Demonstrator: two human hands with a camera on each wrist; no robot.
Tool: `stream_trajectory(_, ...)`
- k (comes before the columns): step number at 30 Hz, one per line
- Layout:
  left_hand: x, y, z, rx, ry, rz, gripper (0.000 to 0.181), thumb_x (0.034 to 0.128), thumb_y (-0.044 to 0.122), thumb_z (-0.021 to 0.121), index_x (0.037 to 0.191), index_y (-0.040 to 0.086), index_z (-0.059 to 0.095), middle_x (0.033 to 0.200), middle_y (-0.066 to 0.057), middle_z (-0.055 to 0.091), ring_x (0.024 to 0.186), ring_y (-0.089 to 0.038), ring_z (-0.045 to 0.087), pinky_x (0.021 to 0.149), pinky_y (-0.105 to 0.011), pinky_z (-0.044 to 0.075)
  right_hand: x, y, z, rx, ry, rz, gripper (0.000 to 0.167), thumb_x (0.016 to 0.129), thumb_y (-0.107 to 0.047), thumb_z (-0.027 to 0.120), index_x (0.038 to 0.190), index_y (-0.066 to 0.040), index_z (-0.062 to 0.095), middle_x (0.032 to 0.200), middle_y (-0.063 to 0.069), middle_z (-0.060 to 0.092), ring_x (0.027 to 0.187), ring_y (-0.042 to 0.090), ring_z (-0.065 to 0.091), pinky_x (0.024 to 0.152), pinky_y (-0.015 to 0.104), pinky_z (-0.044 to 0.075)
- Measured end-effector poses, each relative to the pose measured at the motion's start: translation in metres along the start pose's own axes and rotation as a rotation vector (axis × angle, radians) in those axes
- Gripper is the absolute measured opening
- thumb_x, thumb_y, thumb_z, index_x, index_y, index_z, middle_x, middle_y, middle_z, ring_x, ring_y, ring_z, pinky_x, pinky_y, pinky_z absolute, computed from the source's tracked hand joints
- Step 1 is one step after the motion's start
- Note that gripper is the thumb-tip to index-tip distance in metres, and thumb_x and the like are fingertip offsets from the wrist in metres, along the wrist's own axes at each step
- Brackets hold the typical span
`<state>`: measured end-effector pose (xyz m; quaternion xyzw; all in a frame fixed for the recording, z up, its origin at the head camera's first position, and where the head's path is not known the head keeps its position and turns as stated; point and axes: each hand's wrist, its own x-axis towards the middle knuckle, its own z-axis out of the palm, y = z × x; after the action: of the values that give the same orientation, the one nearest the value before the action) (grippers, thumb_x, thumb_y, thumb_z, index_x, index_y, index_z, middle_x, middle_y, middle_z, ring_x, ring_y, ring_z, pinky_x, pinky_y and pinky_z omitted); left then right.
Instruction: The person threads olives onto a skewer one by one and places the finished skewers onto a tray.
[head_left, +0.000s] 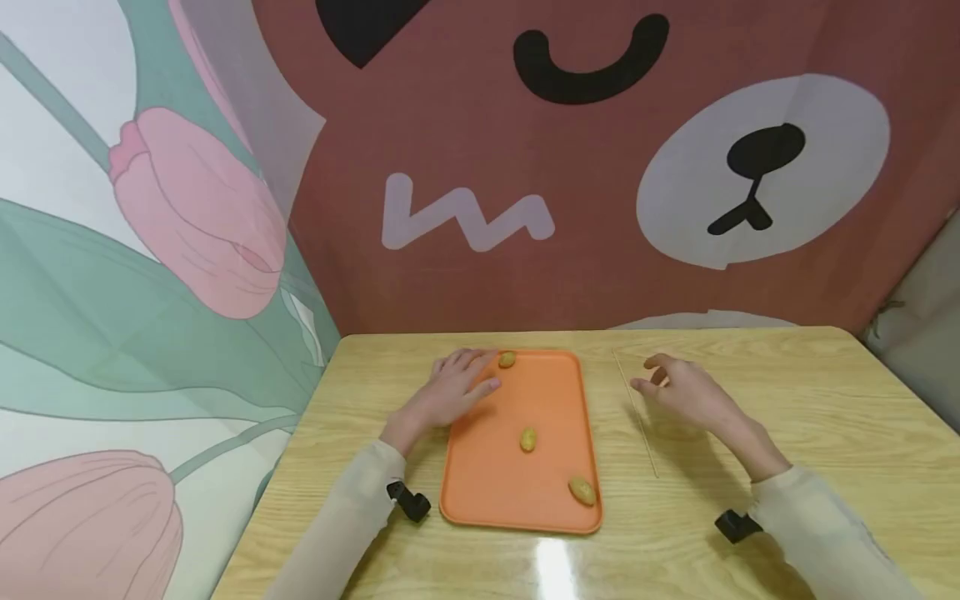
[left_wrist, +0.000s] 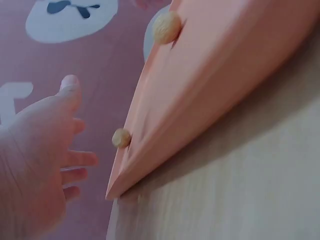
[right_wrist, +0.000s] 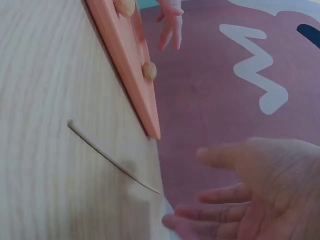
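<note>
An orange tray lies on the table with three small yellow-brown oval lumps on it. One lump is at the far edge, another near the middle, and a third in the near right corner. My left hand hovers over the tray's far left side, fingers spread loosely near the far lump and holding nothing. To the right of the tray lies a thin wooden skewer, seen also in the right wrist view. Above and beside it, my right hand has loosely bent fingers around nothing.
The wooden table meets a brown wall cloth with a bear print along its back edge. A flower-printed cloth stands on the left. Each wrist carries a small black camera, such as the right one.
</note>
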<state>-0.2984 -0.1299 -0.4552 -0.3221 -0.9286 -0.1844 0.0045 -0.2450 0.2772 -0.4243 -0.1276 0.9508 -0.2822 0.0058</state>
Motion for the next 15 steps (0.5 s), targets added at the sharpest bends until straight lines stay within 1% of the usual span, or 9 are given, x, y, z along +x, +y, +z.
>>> stream_trajectory(1,-0.001,0.003,0.000,0.002,0.007,0.015,0.070,0.1055,0.064,0.032,0.163,0.026,0.025,0.162,-0.009,0.030,0.149,-0.032,0.021,0.114,-0.056,0.017,0.000,-0.001,0.000,0.000,0.014,0.002,0.060,0.102,-0.040,0.063,0.135,0.010,0.054,0.109,0.026,0.066,0.090,0.037,0.067,0.072,0.052,0.055)
stream_trajectory(3,-0.004,0.008,0.001,-0.012,0.018,0.041,0.067,0.1065,0.059,0.038,0.161,0.020,0.033,0.158,-0.009,0.036,0.146,-0.032,0.027,0.113,-0.056,0.020,0.000,-0.002,0.001,0.002,0.040,0.005,0.045,0.101,-0.032,0.067,0.123,0.008,0.062,0.098,0.018,0.069,0.080,0.029,0.067,0.066,0.046,0.055)
stream_trajectory(6,-0.008,0.016,0.002,-0.044,0.016,0.070,0.062,0.1071,0.053,0.044,0.155,0.015,0.044,0.151,-0.007,0.044,0.140,-0.028,0.037,0.110,-0.055,0.026,-0.001,-0.003,0.004,0.021,0.055,0.014,0.029,0.100,-0.024,0.069,0.109,0.004,0.068,0.086,0.012,0.069,0.067,0.022,0.063,0.058,0.040,0.052)
stream_trajectory(8,-0.010,0.022,0.002,-0.098,0.001,0.093,0.057,0.1074,0.049,0.047,0.151,0.013,0.050,0.145,-0.007,0.050,0.134,-0.024,0.045,0.108,-0.053,0.030,-0.003,-0.003,0.006,0.026,0.045,0.022,0.021,0.099,-0.020,0.070,0.101,0.001,0.070,0.082,0.008,0.068,0.062,0.018,0.059,0.055,0.037,0.049)
stream_trajectory(10,-0.011,0.027,0.002,-0.157,-0.020,0.119,0.053,0.1075,0.046,0.050,0.147,0.010,0.055,0.138,-0.007,0.056,0.127,-0.022,0.051,0.106,-0.048,0.037,-0.004,-0.004,0.008,0.033,0.014,0.030,0.018,0.098,-0.019,0.071,0.097,-0.001,0.070,0.077,0.007,0.067,0.058,0.018,0.057,0.053,0.036,0.047)
stream_trajectory(12,-0.011,0.032,0.002,-0.218,-0.037,0.141,0.049,0.1075,0.042,0.052,0.142,0.008,0.059,0.128,-0.006,0.063,0.118,-0.018,0.057,0.102,-0.042,0.044,-0.006,-0.005,0.009,0.034,-0.025,0.033,0.018,0.098,-0.020,0.071,0.093,-0.003,0.070,0.071,0.006,0.065,0.055,0.017,0.055,0.052,0.035,0.046)
stream_trajectory(14,-0.010,0.034,0.003,-0.276,-0.057,0.154,0.046,0.1071,0.038,0.055,0.139,0.006,0.062,0.120,-0.004,0.066,0.110,-0.016,0.060,0.096,-0.037,0.049,-0.007,-0.006,0.011,0.033,-0.065,0.041,0.018,0.097,-0.021,0.072,0.092,-0.004,0.069,0.065,0.006,0.062,0.052,0.017,0.055,0.051,0.035,0.045)
stream_trajectory(15,-0.009,0.035,0.003,-0.288,-0.067,0.160,0.045,0.1068,0.037,0.056,0.138,0.006,0.062,0.117,-0.003,0.066,0.108,-0.015,0.060,0.094,-0.035,0.050,-0.008,-0.005,0.012,0.035,-0.086,0.051,0.019,0.097,-0.022,0.072,0.091,-0.004,0.069,0.062,0.006,0.061,0.050,0.017,0.055,0.050,0.035,0.045)
